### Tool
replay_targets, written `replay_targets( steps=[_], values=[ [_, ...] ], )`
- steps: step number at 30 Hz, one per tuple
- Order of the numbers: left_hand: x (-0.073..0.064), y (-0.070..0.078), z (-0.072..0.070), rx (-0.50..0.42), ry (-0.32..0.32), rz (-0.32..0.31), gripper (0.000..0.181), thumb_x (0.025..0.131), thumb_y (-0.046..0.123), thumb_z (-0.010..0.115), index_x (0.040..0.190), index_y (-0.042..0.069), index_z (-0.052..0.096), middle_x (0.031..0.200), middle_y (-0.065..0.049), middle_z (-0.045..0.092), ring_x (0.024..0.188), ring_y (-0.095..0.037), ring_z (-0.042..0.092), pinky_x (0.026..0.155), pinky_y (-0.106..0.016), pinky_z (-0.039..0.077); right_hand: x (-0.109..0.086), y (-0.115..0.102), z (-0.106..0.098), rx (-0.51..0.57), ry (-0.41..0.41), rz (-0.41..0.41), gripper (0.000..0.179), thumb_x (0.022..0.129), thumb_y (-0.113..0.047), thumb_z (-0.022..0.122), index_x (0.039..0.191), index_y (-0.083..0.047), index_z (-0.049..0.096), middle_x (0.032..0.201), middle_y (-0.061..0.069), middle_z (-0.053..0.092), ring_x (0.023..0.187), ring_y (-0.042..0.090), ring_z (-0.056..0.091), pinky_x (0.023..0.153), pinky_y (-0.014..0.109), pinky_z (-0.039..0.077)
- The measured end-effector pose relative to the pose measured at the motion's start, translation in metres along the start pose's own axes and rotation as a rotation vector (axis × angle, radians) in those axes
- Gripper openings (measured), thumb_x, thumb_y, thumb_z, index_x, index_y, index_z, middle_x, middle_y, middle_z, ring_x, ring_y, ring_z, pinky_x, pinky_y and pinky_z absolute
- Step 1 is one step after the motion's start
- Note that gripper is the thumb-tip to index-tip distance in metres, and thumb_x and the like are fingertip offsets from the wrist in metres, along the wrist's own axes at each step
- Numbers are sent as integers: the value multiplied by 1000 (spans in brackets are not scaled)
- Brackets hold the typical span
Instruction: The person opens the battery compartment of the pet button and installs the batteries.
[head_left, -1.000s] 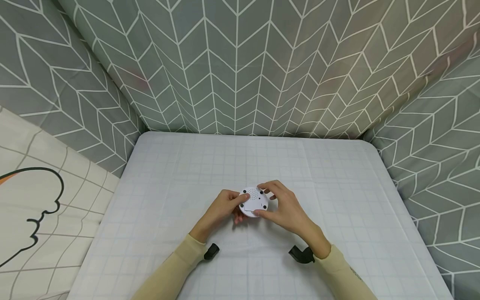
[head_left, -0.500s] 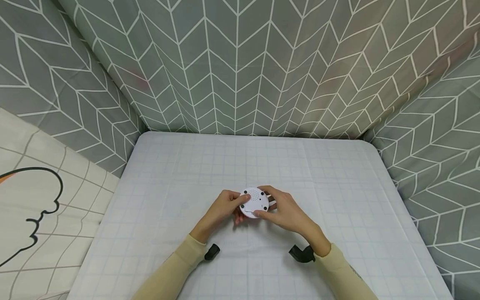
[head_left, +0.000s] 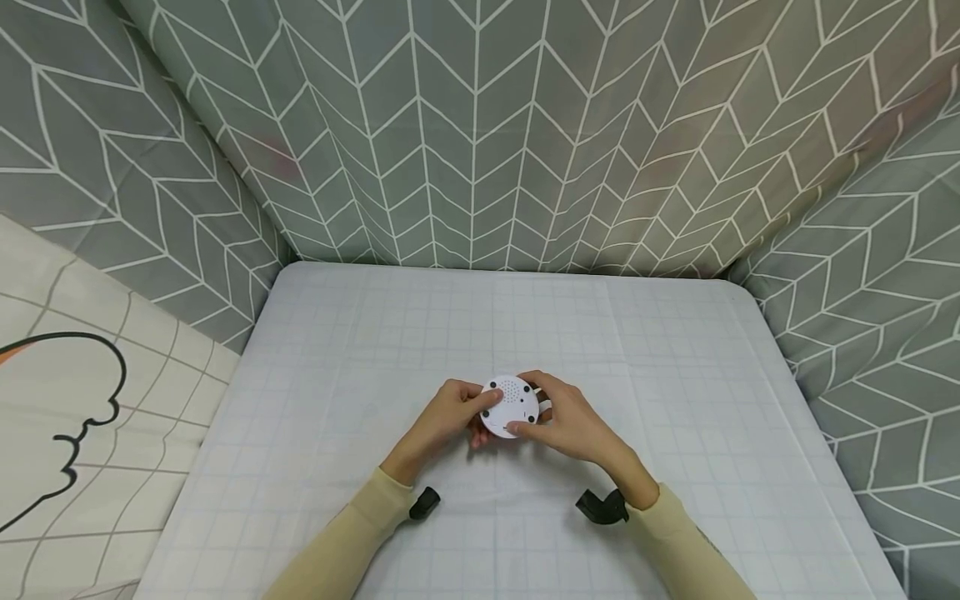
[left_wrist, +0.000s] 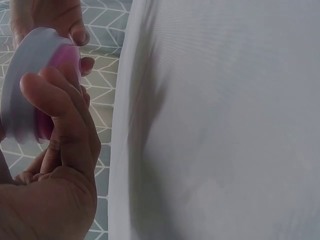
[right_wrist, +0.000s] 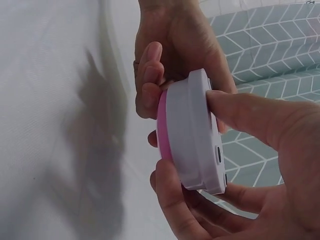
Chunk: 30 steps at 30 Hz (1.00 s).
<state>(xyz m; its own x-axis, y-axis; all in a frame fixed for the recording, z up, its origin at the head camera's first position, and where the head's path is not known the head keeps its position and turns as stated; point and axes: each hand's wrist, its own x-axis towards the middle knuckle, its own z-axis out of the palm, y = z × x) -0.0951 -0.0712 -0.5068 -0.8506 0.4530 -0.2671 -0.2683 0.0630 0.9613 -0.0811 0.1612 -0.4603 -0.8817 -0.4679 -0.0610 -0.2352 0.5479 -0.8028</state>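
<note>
Both hands hold a round white device point(head_left: 516, 410) above the table, its flat back turned up. That back has a patch of small speaker holes and several black round feet. In the right wrist view, the device's far face shows as a pink layer point(right_wrist: 162, 127) under the thick white body. My left hand point(head_left: 444, 417) grips the left side, thumb on the back and fingers beneath. My right hand point(head_left: 570, 419) grips the right side, its thumb pressing near the lower edge of the back. The left wrist view shows the left fingers point(left_wrist: 65, 115) along the pink side.
The table point(head_left: 360, 333) is covered with a white cloth of faint grid lines. A grey curtain point(head_left: 472, 133) with white chevrons stands behind it. Black wrist mounts point(head_left: 603, 507) sit at the sleeve cuffs. A white checked cloth point(head_left: 150, 400) hangs at left.
The right hand's raised index finger has come down onto the device's rim. The device has shifted very slightly right and toward me. The left hand keeps its grip.
</note>
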Motion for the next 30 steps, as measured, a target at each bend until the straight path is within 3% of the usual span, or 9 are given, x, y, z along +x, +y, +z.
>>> replay_targets(
  steps=[9,20,30],
  values=[
    [-1,-2,-5,18,0,12,42,105,36,66,85,0,72,57,-7,66,44,-14,57,45,-26,50,0,2,-1,17,-6,-13,64,92,-37,84,143,-9,58,126,7,69,101,23,71,80,32,63],
    [-2,-1,-8,11,13,6,41,104,37,68,85,1,71,58,-8,66,45,-16,58,45,-27,50,1,7,-2,18,61,20,41,94,-27,82,131,-13,69,118,3,74,95,14,71,80,28,62],
    [-5,2,-8,-22,-12,-1,39,104,36,68,90,0,71,58,-8,66,45,-16,60,44,-27,51,0,2,-4,91,124,69,25,94,-15,80,117,-8,73,100,4,72,89,15,70,79,27,63]
  ],
)
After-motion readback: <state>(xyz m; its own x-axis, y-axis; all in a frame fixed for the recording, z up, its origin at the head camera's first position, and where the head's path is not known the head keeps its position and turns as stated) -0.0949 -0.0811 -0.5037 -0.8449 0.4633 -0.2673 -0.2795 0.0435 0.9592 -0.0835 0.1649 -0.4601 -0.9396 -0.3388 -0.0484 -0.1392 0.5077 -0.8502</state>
